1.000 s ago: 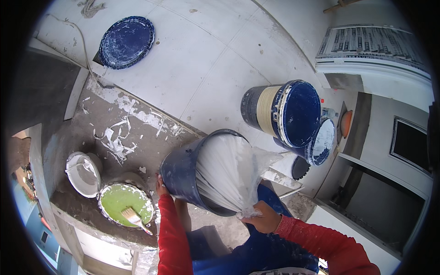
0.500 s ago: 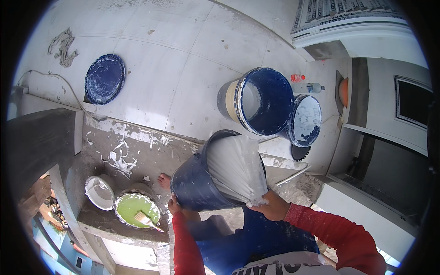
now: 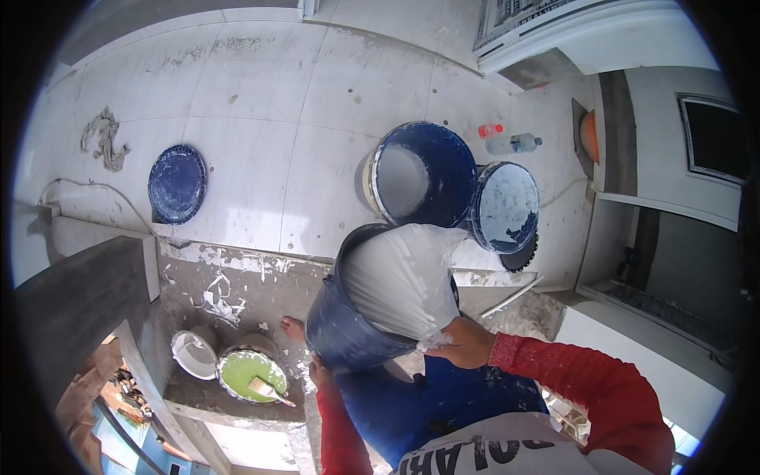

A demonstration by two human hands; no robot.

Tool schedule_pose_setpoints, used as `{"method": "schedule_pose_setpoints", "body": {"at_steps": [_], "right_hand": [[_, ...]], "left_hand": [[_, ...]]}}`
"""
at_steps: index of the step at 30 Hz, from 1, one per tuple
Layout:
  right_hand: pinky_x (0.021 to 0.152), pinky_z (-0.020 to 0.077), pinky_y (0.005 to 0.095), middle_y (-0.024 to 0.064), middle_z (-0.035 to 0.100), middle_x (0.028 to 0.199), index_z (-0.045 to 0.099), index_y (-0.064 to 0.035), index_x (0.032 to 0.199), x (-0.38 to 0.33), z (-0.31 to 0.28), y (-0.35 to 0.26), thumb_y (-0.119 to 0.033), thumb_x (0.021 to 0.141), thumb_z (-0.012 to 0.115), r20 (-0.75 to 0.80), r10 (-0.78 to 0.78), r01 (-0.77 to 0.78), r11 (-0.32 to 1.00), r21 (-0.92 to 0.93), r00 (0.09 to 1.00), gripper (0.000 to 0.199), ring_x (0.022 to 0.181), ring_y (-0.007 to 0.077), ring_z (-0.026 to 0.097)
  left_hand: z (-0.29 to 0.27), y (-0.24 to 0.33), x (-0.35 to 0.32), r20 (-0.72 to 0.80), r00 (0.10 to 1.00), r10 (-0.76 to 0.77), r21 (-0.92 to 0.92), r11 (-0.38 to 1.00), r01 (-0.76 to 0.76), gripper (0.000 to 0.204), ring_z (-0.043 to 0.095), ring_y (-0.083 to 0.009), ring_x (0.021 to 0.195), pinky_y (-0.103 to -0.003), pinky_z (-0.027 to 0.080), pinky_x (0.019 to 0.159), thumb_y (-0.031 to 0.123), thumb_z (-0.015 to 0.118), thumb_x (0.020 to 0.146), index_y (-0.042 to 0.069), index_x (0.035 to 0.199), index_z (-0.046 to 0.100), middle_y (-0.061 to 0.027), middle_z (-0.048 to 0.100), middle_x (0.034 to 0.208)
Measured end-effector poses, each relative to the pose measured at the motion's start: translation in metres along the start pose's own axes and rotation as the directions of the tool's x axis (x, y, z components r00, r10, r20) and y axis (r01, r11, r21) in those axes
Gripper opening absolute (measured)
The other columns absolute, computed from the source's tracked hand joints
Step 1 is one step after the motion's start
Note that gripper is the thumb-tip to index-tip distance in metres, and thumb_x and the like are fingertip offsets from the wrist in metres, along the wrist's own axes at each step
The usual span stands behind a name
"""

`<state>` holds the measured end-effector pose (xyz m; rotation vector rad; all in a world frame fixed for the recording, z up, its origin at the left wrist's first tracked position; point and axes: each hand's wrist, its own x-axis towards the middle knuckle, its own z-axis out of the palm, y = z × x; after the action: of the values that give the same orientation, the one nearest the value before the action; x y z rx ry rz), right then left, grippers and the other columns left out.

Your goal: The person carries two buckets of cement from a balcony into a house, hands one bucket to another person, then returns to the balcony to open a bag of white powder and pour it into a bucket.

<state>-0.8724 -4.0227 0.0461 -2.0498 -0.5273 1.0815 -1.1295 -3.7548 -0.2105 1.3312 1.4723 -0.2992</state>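
A dark blue bucket (image 3: 336, 324) is held tilted in front of me, its mouth turned away to the right. Inside it is a translucent plastic bag (image 3: 400, 273) with whitish contents, its top bulging past the rim. My left hand (image 3: 321, 374) grips the bucket low on its left side, fingers partly hidden. By the near rim, my right hand (image 3: 465, 344) is closed on the gathered edge of the bag. Just beyond stands a larger open blue bucket (image 3: 447, 174), whitish material at its bottom.
A white-smeared blue bucket (image 3: 507, 206) stands right of the large one, near two plastic bottles (image 3: 513, 144). A round blue lid (image 3: 176, 184) and a crumpled cloth (image 3: 104, 141) lie left. Lower left are a white pail (image 3: 195, 354) and a green paint bucket (image 3: 237, 372) with a brush (image 3: 269, 390).
The bag's top has spread further over the bucket's rim toward the large bucket. Both hands keep their hold. My view has shifted slightly.
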Motion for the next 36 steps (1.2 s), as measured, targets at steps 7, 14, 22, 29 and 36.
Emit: {"method": "schedule_pose_setpoints", "body": {"at_steps": [7,14,22,29,36], "right_hand": [[0.057,0.0424,0.0461,0.0164,0.059,0.069,0.066,-0.0168,0.098,-0.004,-0.009,0.017,-0.03,0.093,0.046,-0.01,-0.068,0.066,0.993,-0.097,0.998,0.025,0.062,0.0359,0.058],[0.06,0.0432,0.0467,0.0177,0.06,0.071,0.065,-0.0134,0.099,0.005,-0.027,0.009,-0.031,0.094,0.044,0.071,0.011,-0.008,0.999,-0.044,0.997,0.028,0.065,0.0373,0.058],[0.072,0.0476,0.0432,0.0201,0.064,0.082,0.065,-0.0088,0.102,0.014,-0.043,-0.001,-0.035,0.092,0.046,0.145,0.19,-0.183,0.981,-0.062,0.971,0.034,0.077,0.0377,0.061],[0.071,0.0472,0.0425,0.0185,0.065,0.086,0.065,-0.0083,0.102,0.013,-0.049,-0.011,-0.033,0.092,0.048,0.137,0.259,-0.255,0.966,-0.046,0.956,0.032,0.079,0.0379,0.061],[0.071,0.0471,0.0421,0.0176,0.065,0.088,0.065,-0.008,0.102,0.018,-0.057,-0.025,-0.031,0.093,0.047,0.091,0.196,-0.192,0.98,-0.049,0.976,0.03,0.081,0.0377,0.061]], "left_hand": [[-0.005,-0.013,-0.02,-0.036,0.999,0.019,0.029,0.999,-0.018,0.057,0.05,-0.0145,0.053,-0.03,0.042,0.049,0.055,0.051,0.088,0.002,0.066,0.053,-0.006,0.054,0.062],[-0.009,-0.028,-0.033,-0.074,0.995,-0.073,0.014,0.997,0.074,0.06,0.055,-0.0199,0.064,-0.033,0.046,0.058,0.055,0.05,0.088,-0.002,0.076,0.059,-0.0101,0.06,0.068],[-0.009,0.004,-0.065,-0.024,0.998,-0.062,0.047,0.997,0.063,0.054,0.049,-0.0142,0.054,-0.03,0.042,0.045,0.055,0.056,0.085,0.004,0.067,0.05,-0.0045,0.05,0.062],[-0.005,0.022,-0.081,-0.033,0.996,-0.082,-0.054,0.995,0.08,0.054,0.05,-0.014,0.056,-0.03,0.043,0.049,0.056,0.056,0.085,0.003,0.07,0.054,-0.0042,0.053,0.063],[-0.015,0.004,-0.086,-0.036,0.998,-0.043,0.14,0.989,0.048,0.058,0.056,-0.0189,0.061,-0.034,0.047,0.06,0.052,0.05,0.089,-0.004,0.077,0.059,-0.0114,0.062,0.069]]}}
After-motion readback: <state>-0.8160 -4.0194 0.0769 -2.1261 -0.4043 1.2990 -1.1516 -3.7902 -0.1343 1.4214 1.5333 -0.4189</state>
